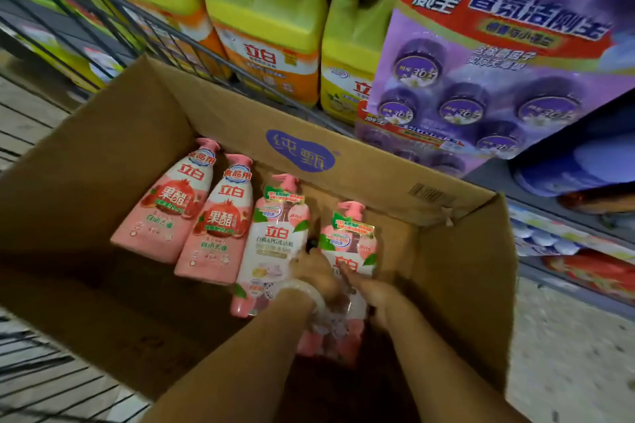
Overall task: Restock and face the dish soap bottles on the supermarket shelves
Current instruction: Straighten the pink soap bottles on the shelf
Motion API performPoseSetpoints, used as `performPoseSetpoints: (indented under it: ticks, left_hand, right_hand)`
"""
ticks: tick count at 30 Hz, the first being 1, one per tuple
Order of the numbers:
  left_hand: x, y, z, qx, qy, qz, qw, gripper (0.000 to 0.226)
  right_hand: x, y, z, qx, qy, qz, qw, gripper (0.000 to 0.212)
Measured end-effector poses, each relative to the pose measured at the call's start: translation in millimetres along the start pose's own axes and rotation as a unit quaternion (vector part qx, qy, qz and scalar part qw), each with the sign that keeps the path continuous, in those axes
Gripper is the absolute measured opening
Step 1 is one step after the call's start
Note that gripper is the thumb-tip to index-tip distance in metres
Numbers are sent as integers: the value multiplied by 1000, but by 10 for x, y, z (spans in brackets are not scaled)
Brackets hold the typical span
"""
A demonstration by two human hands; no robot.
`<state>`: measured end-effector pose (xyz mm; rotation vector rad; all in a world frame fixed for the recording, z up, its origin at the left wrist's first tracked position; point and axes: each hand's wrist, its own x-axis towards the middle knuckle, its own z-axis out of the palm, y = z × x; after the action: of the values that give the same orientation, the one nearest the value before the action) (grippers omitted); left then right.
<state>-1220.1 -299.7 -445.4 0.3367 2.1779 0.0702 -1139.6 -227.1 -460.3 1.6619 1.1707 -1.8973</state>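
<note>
Four pump-top dish soap bottles lie on their backs in the cardboard box, pump heads pointing toward 12 o'clock. From 9 o'clock across: two pink pomegranate bottles side by side and touching, then a pale peach-label bottle, then the right-hand peach bottle at the 3 o'clock end of the row, set a little apart from its neighbour. The rest of the box floor, toward 6 and 9 o'clock, shows only bare cardboard.

Both hands reach into the box at that last bottle. The left hand, with a pale bangle at the wrist, lies on its 9 o'clock flank; the right hand lies on its 3 o'clock flank. The grip looks like curled fingers closing on the bottle body from both sides, though blur hides the fingertips, so I cannot tell how firm the hold is.

By the look of them, these are full plastic bottles: fairly heavy, stiff in the wall, with glossy shrink labels that could slip. The pump neck is the weak part, so a hold round the waisted body, below the shoulder, seems safest.

Beyond the box at 12 o'clock, yellow detergent jugs stand behind a wire shelf front; at 2 o'clock sit purple toilet-cleaner packs
</note>
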Motion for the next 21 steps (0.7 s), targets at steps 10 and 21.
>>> performPoseSetpoints:
  ticks: [10, 21]
  left_hand:
    - [-250, -178, -84, -147, -100, 48, 983, 75]
    - [-920, -128, -842, -251, 57, 141, 956, 61]
  right_hand:
    - [-519, 119, -14, 78, 13, 3, 997, 35]
    - [-1390, -489, -63, 85, 17, -191, 978, 25]
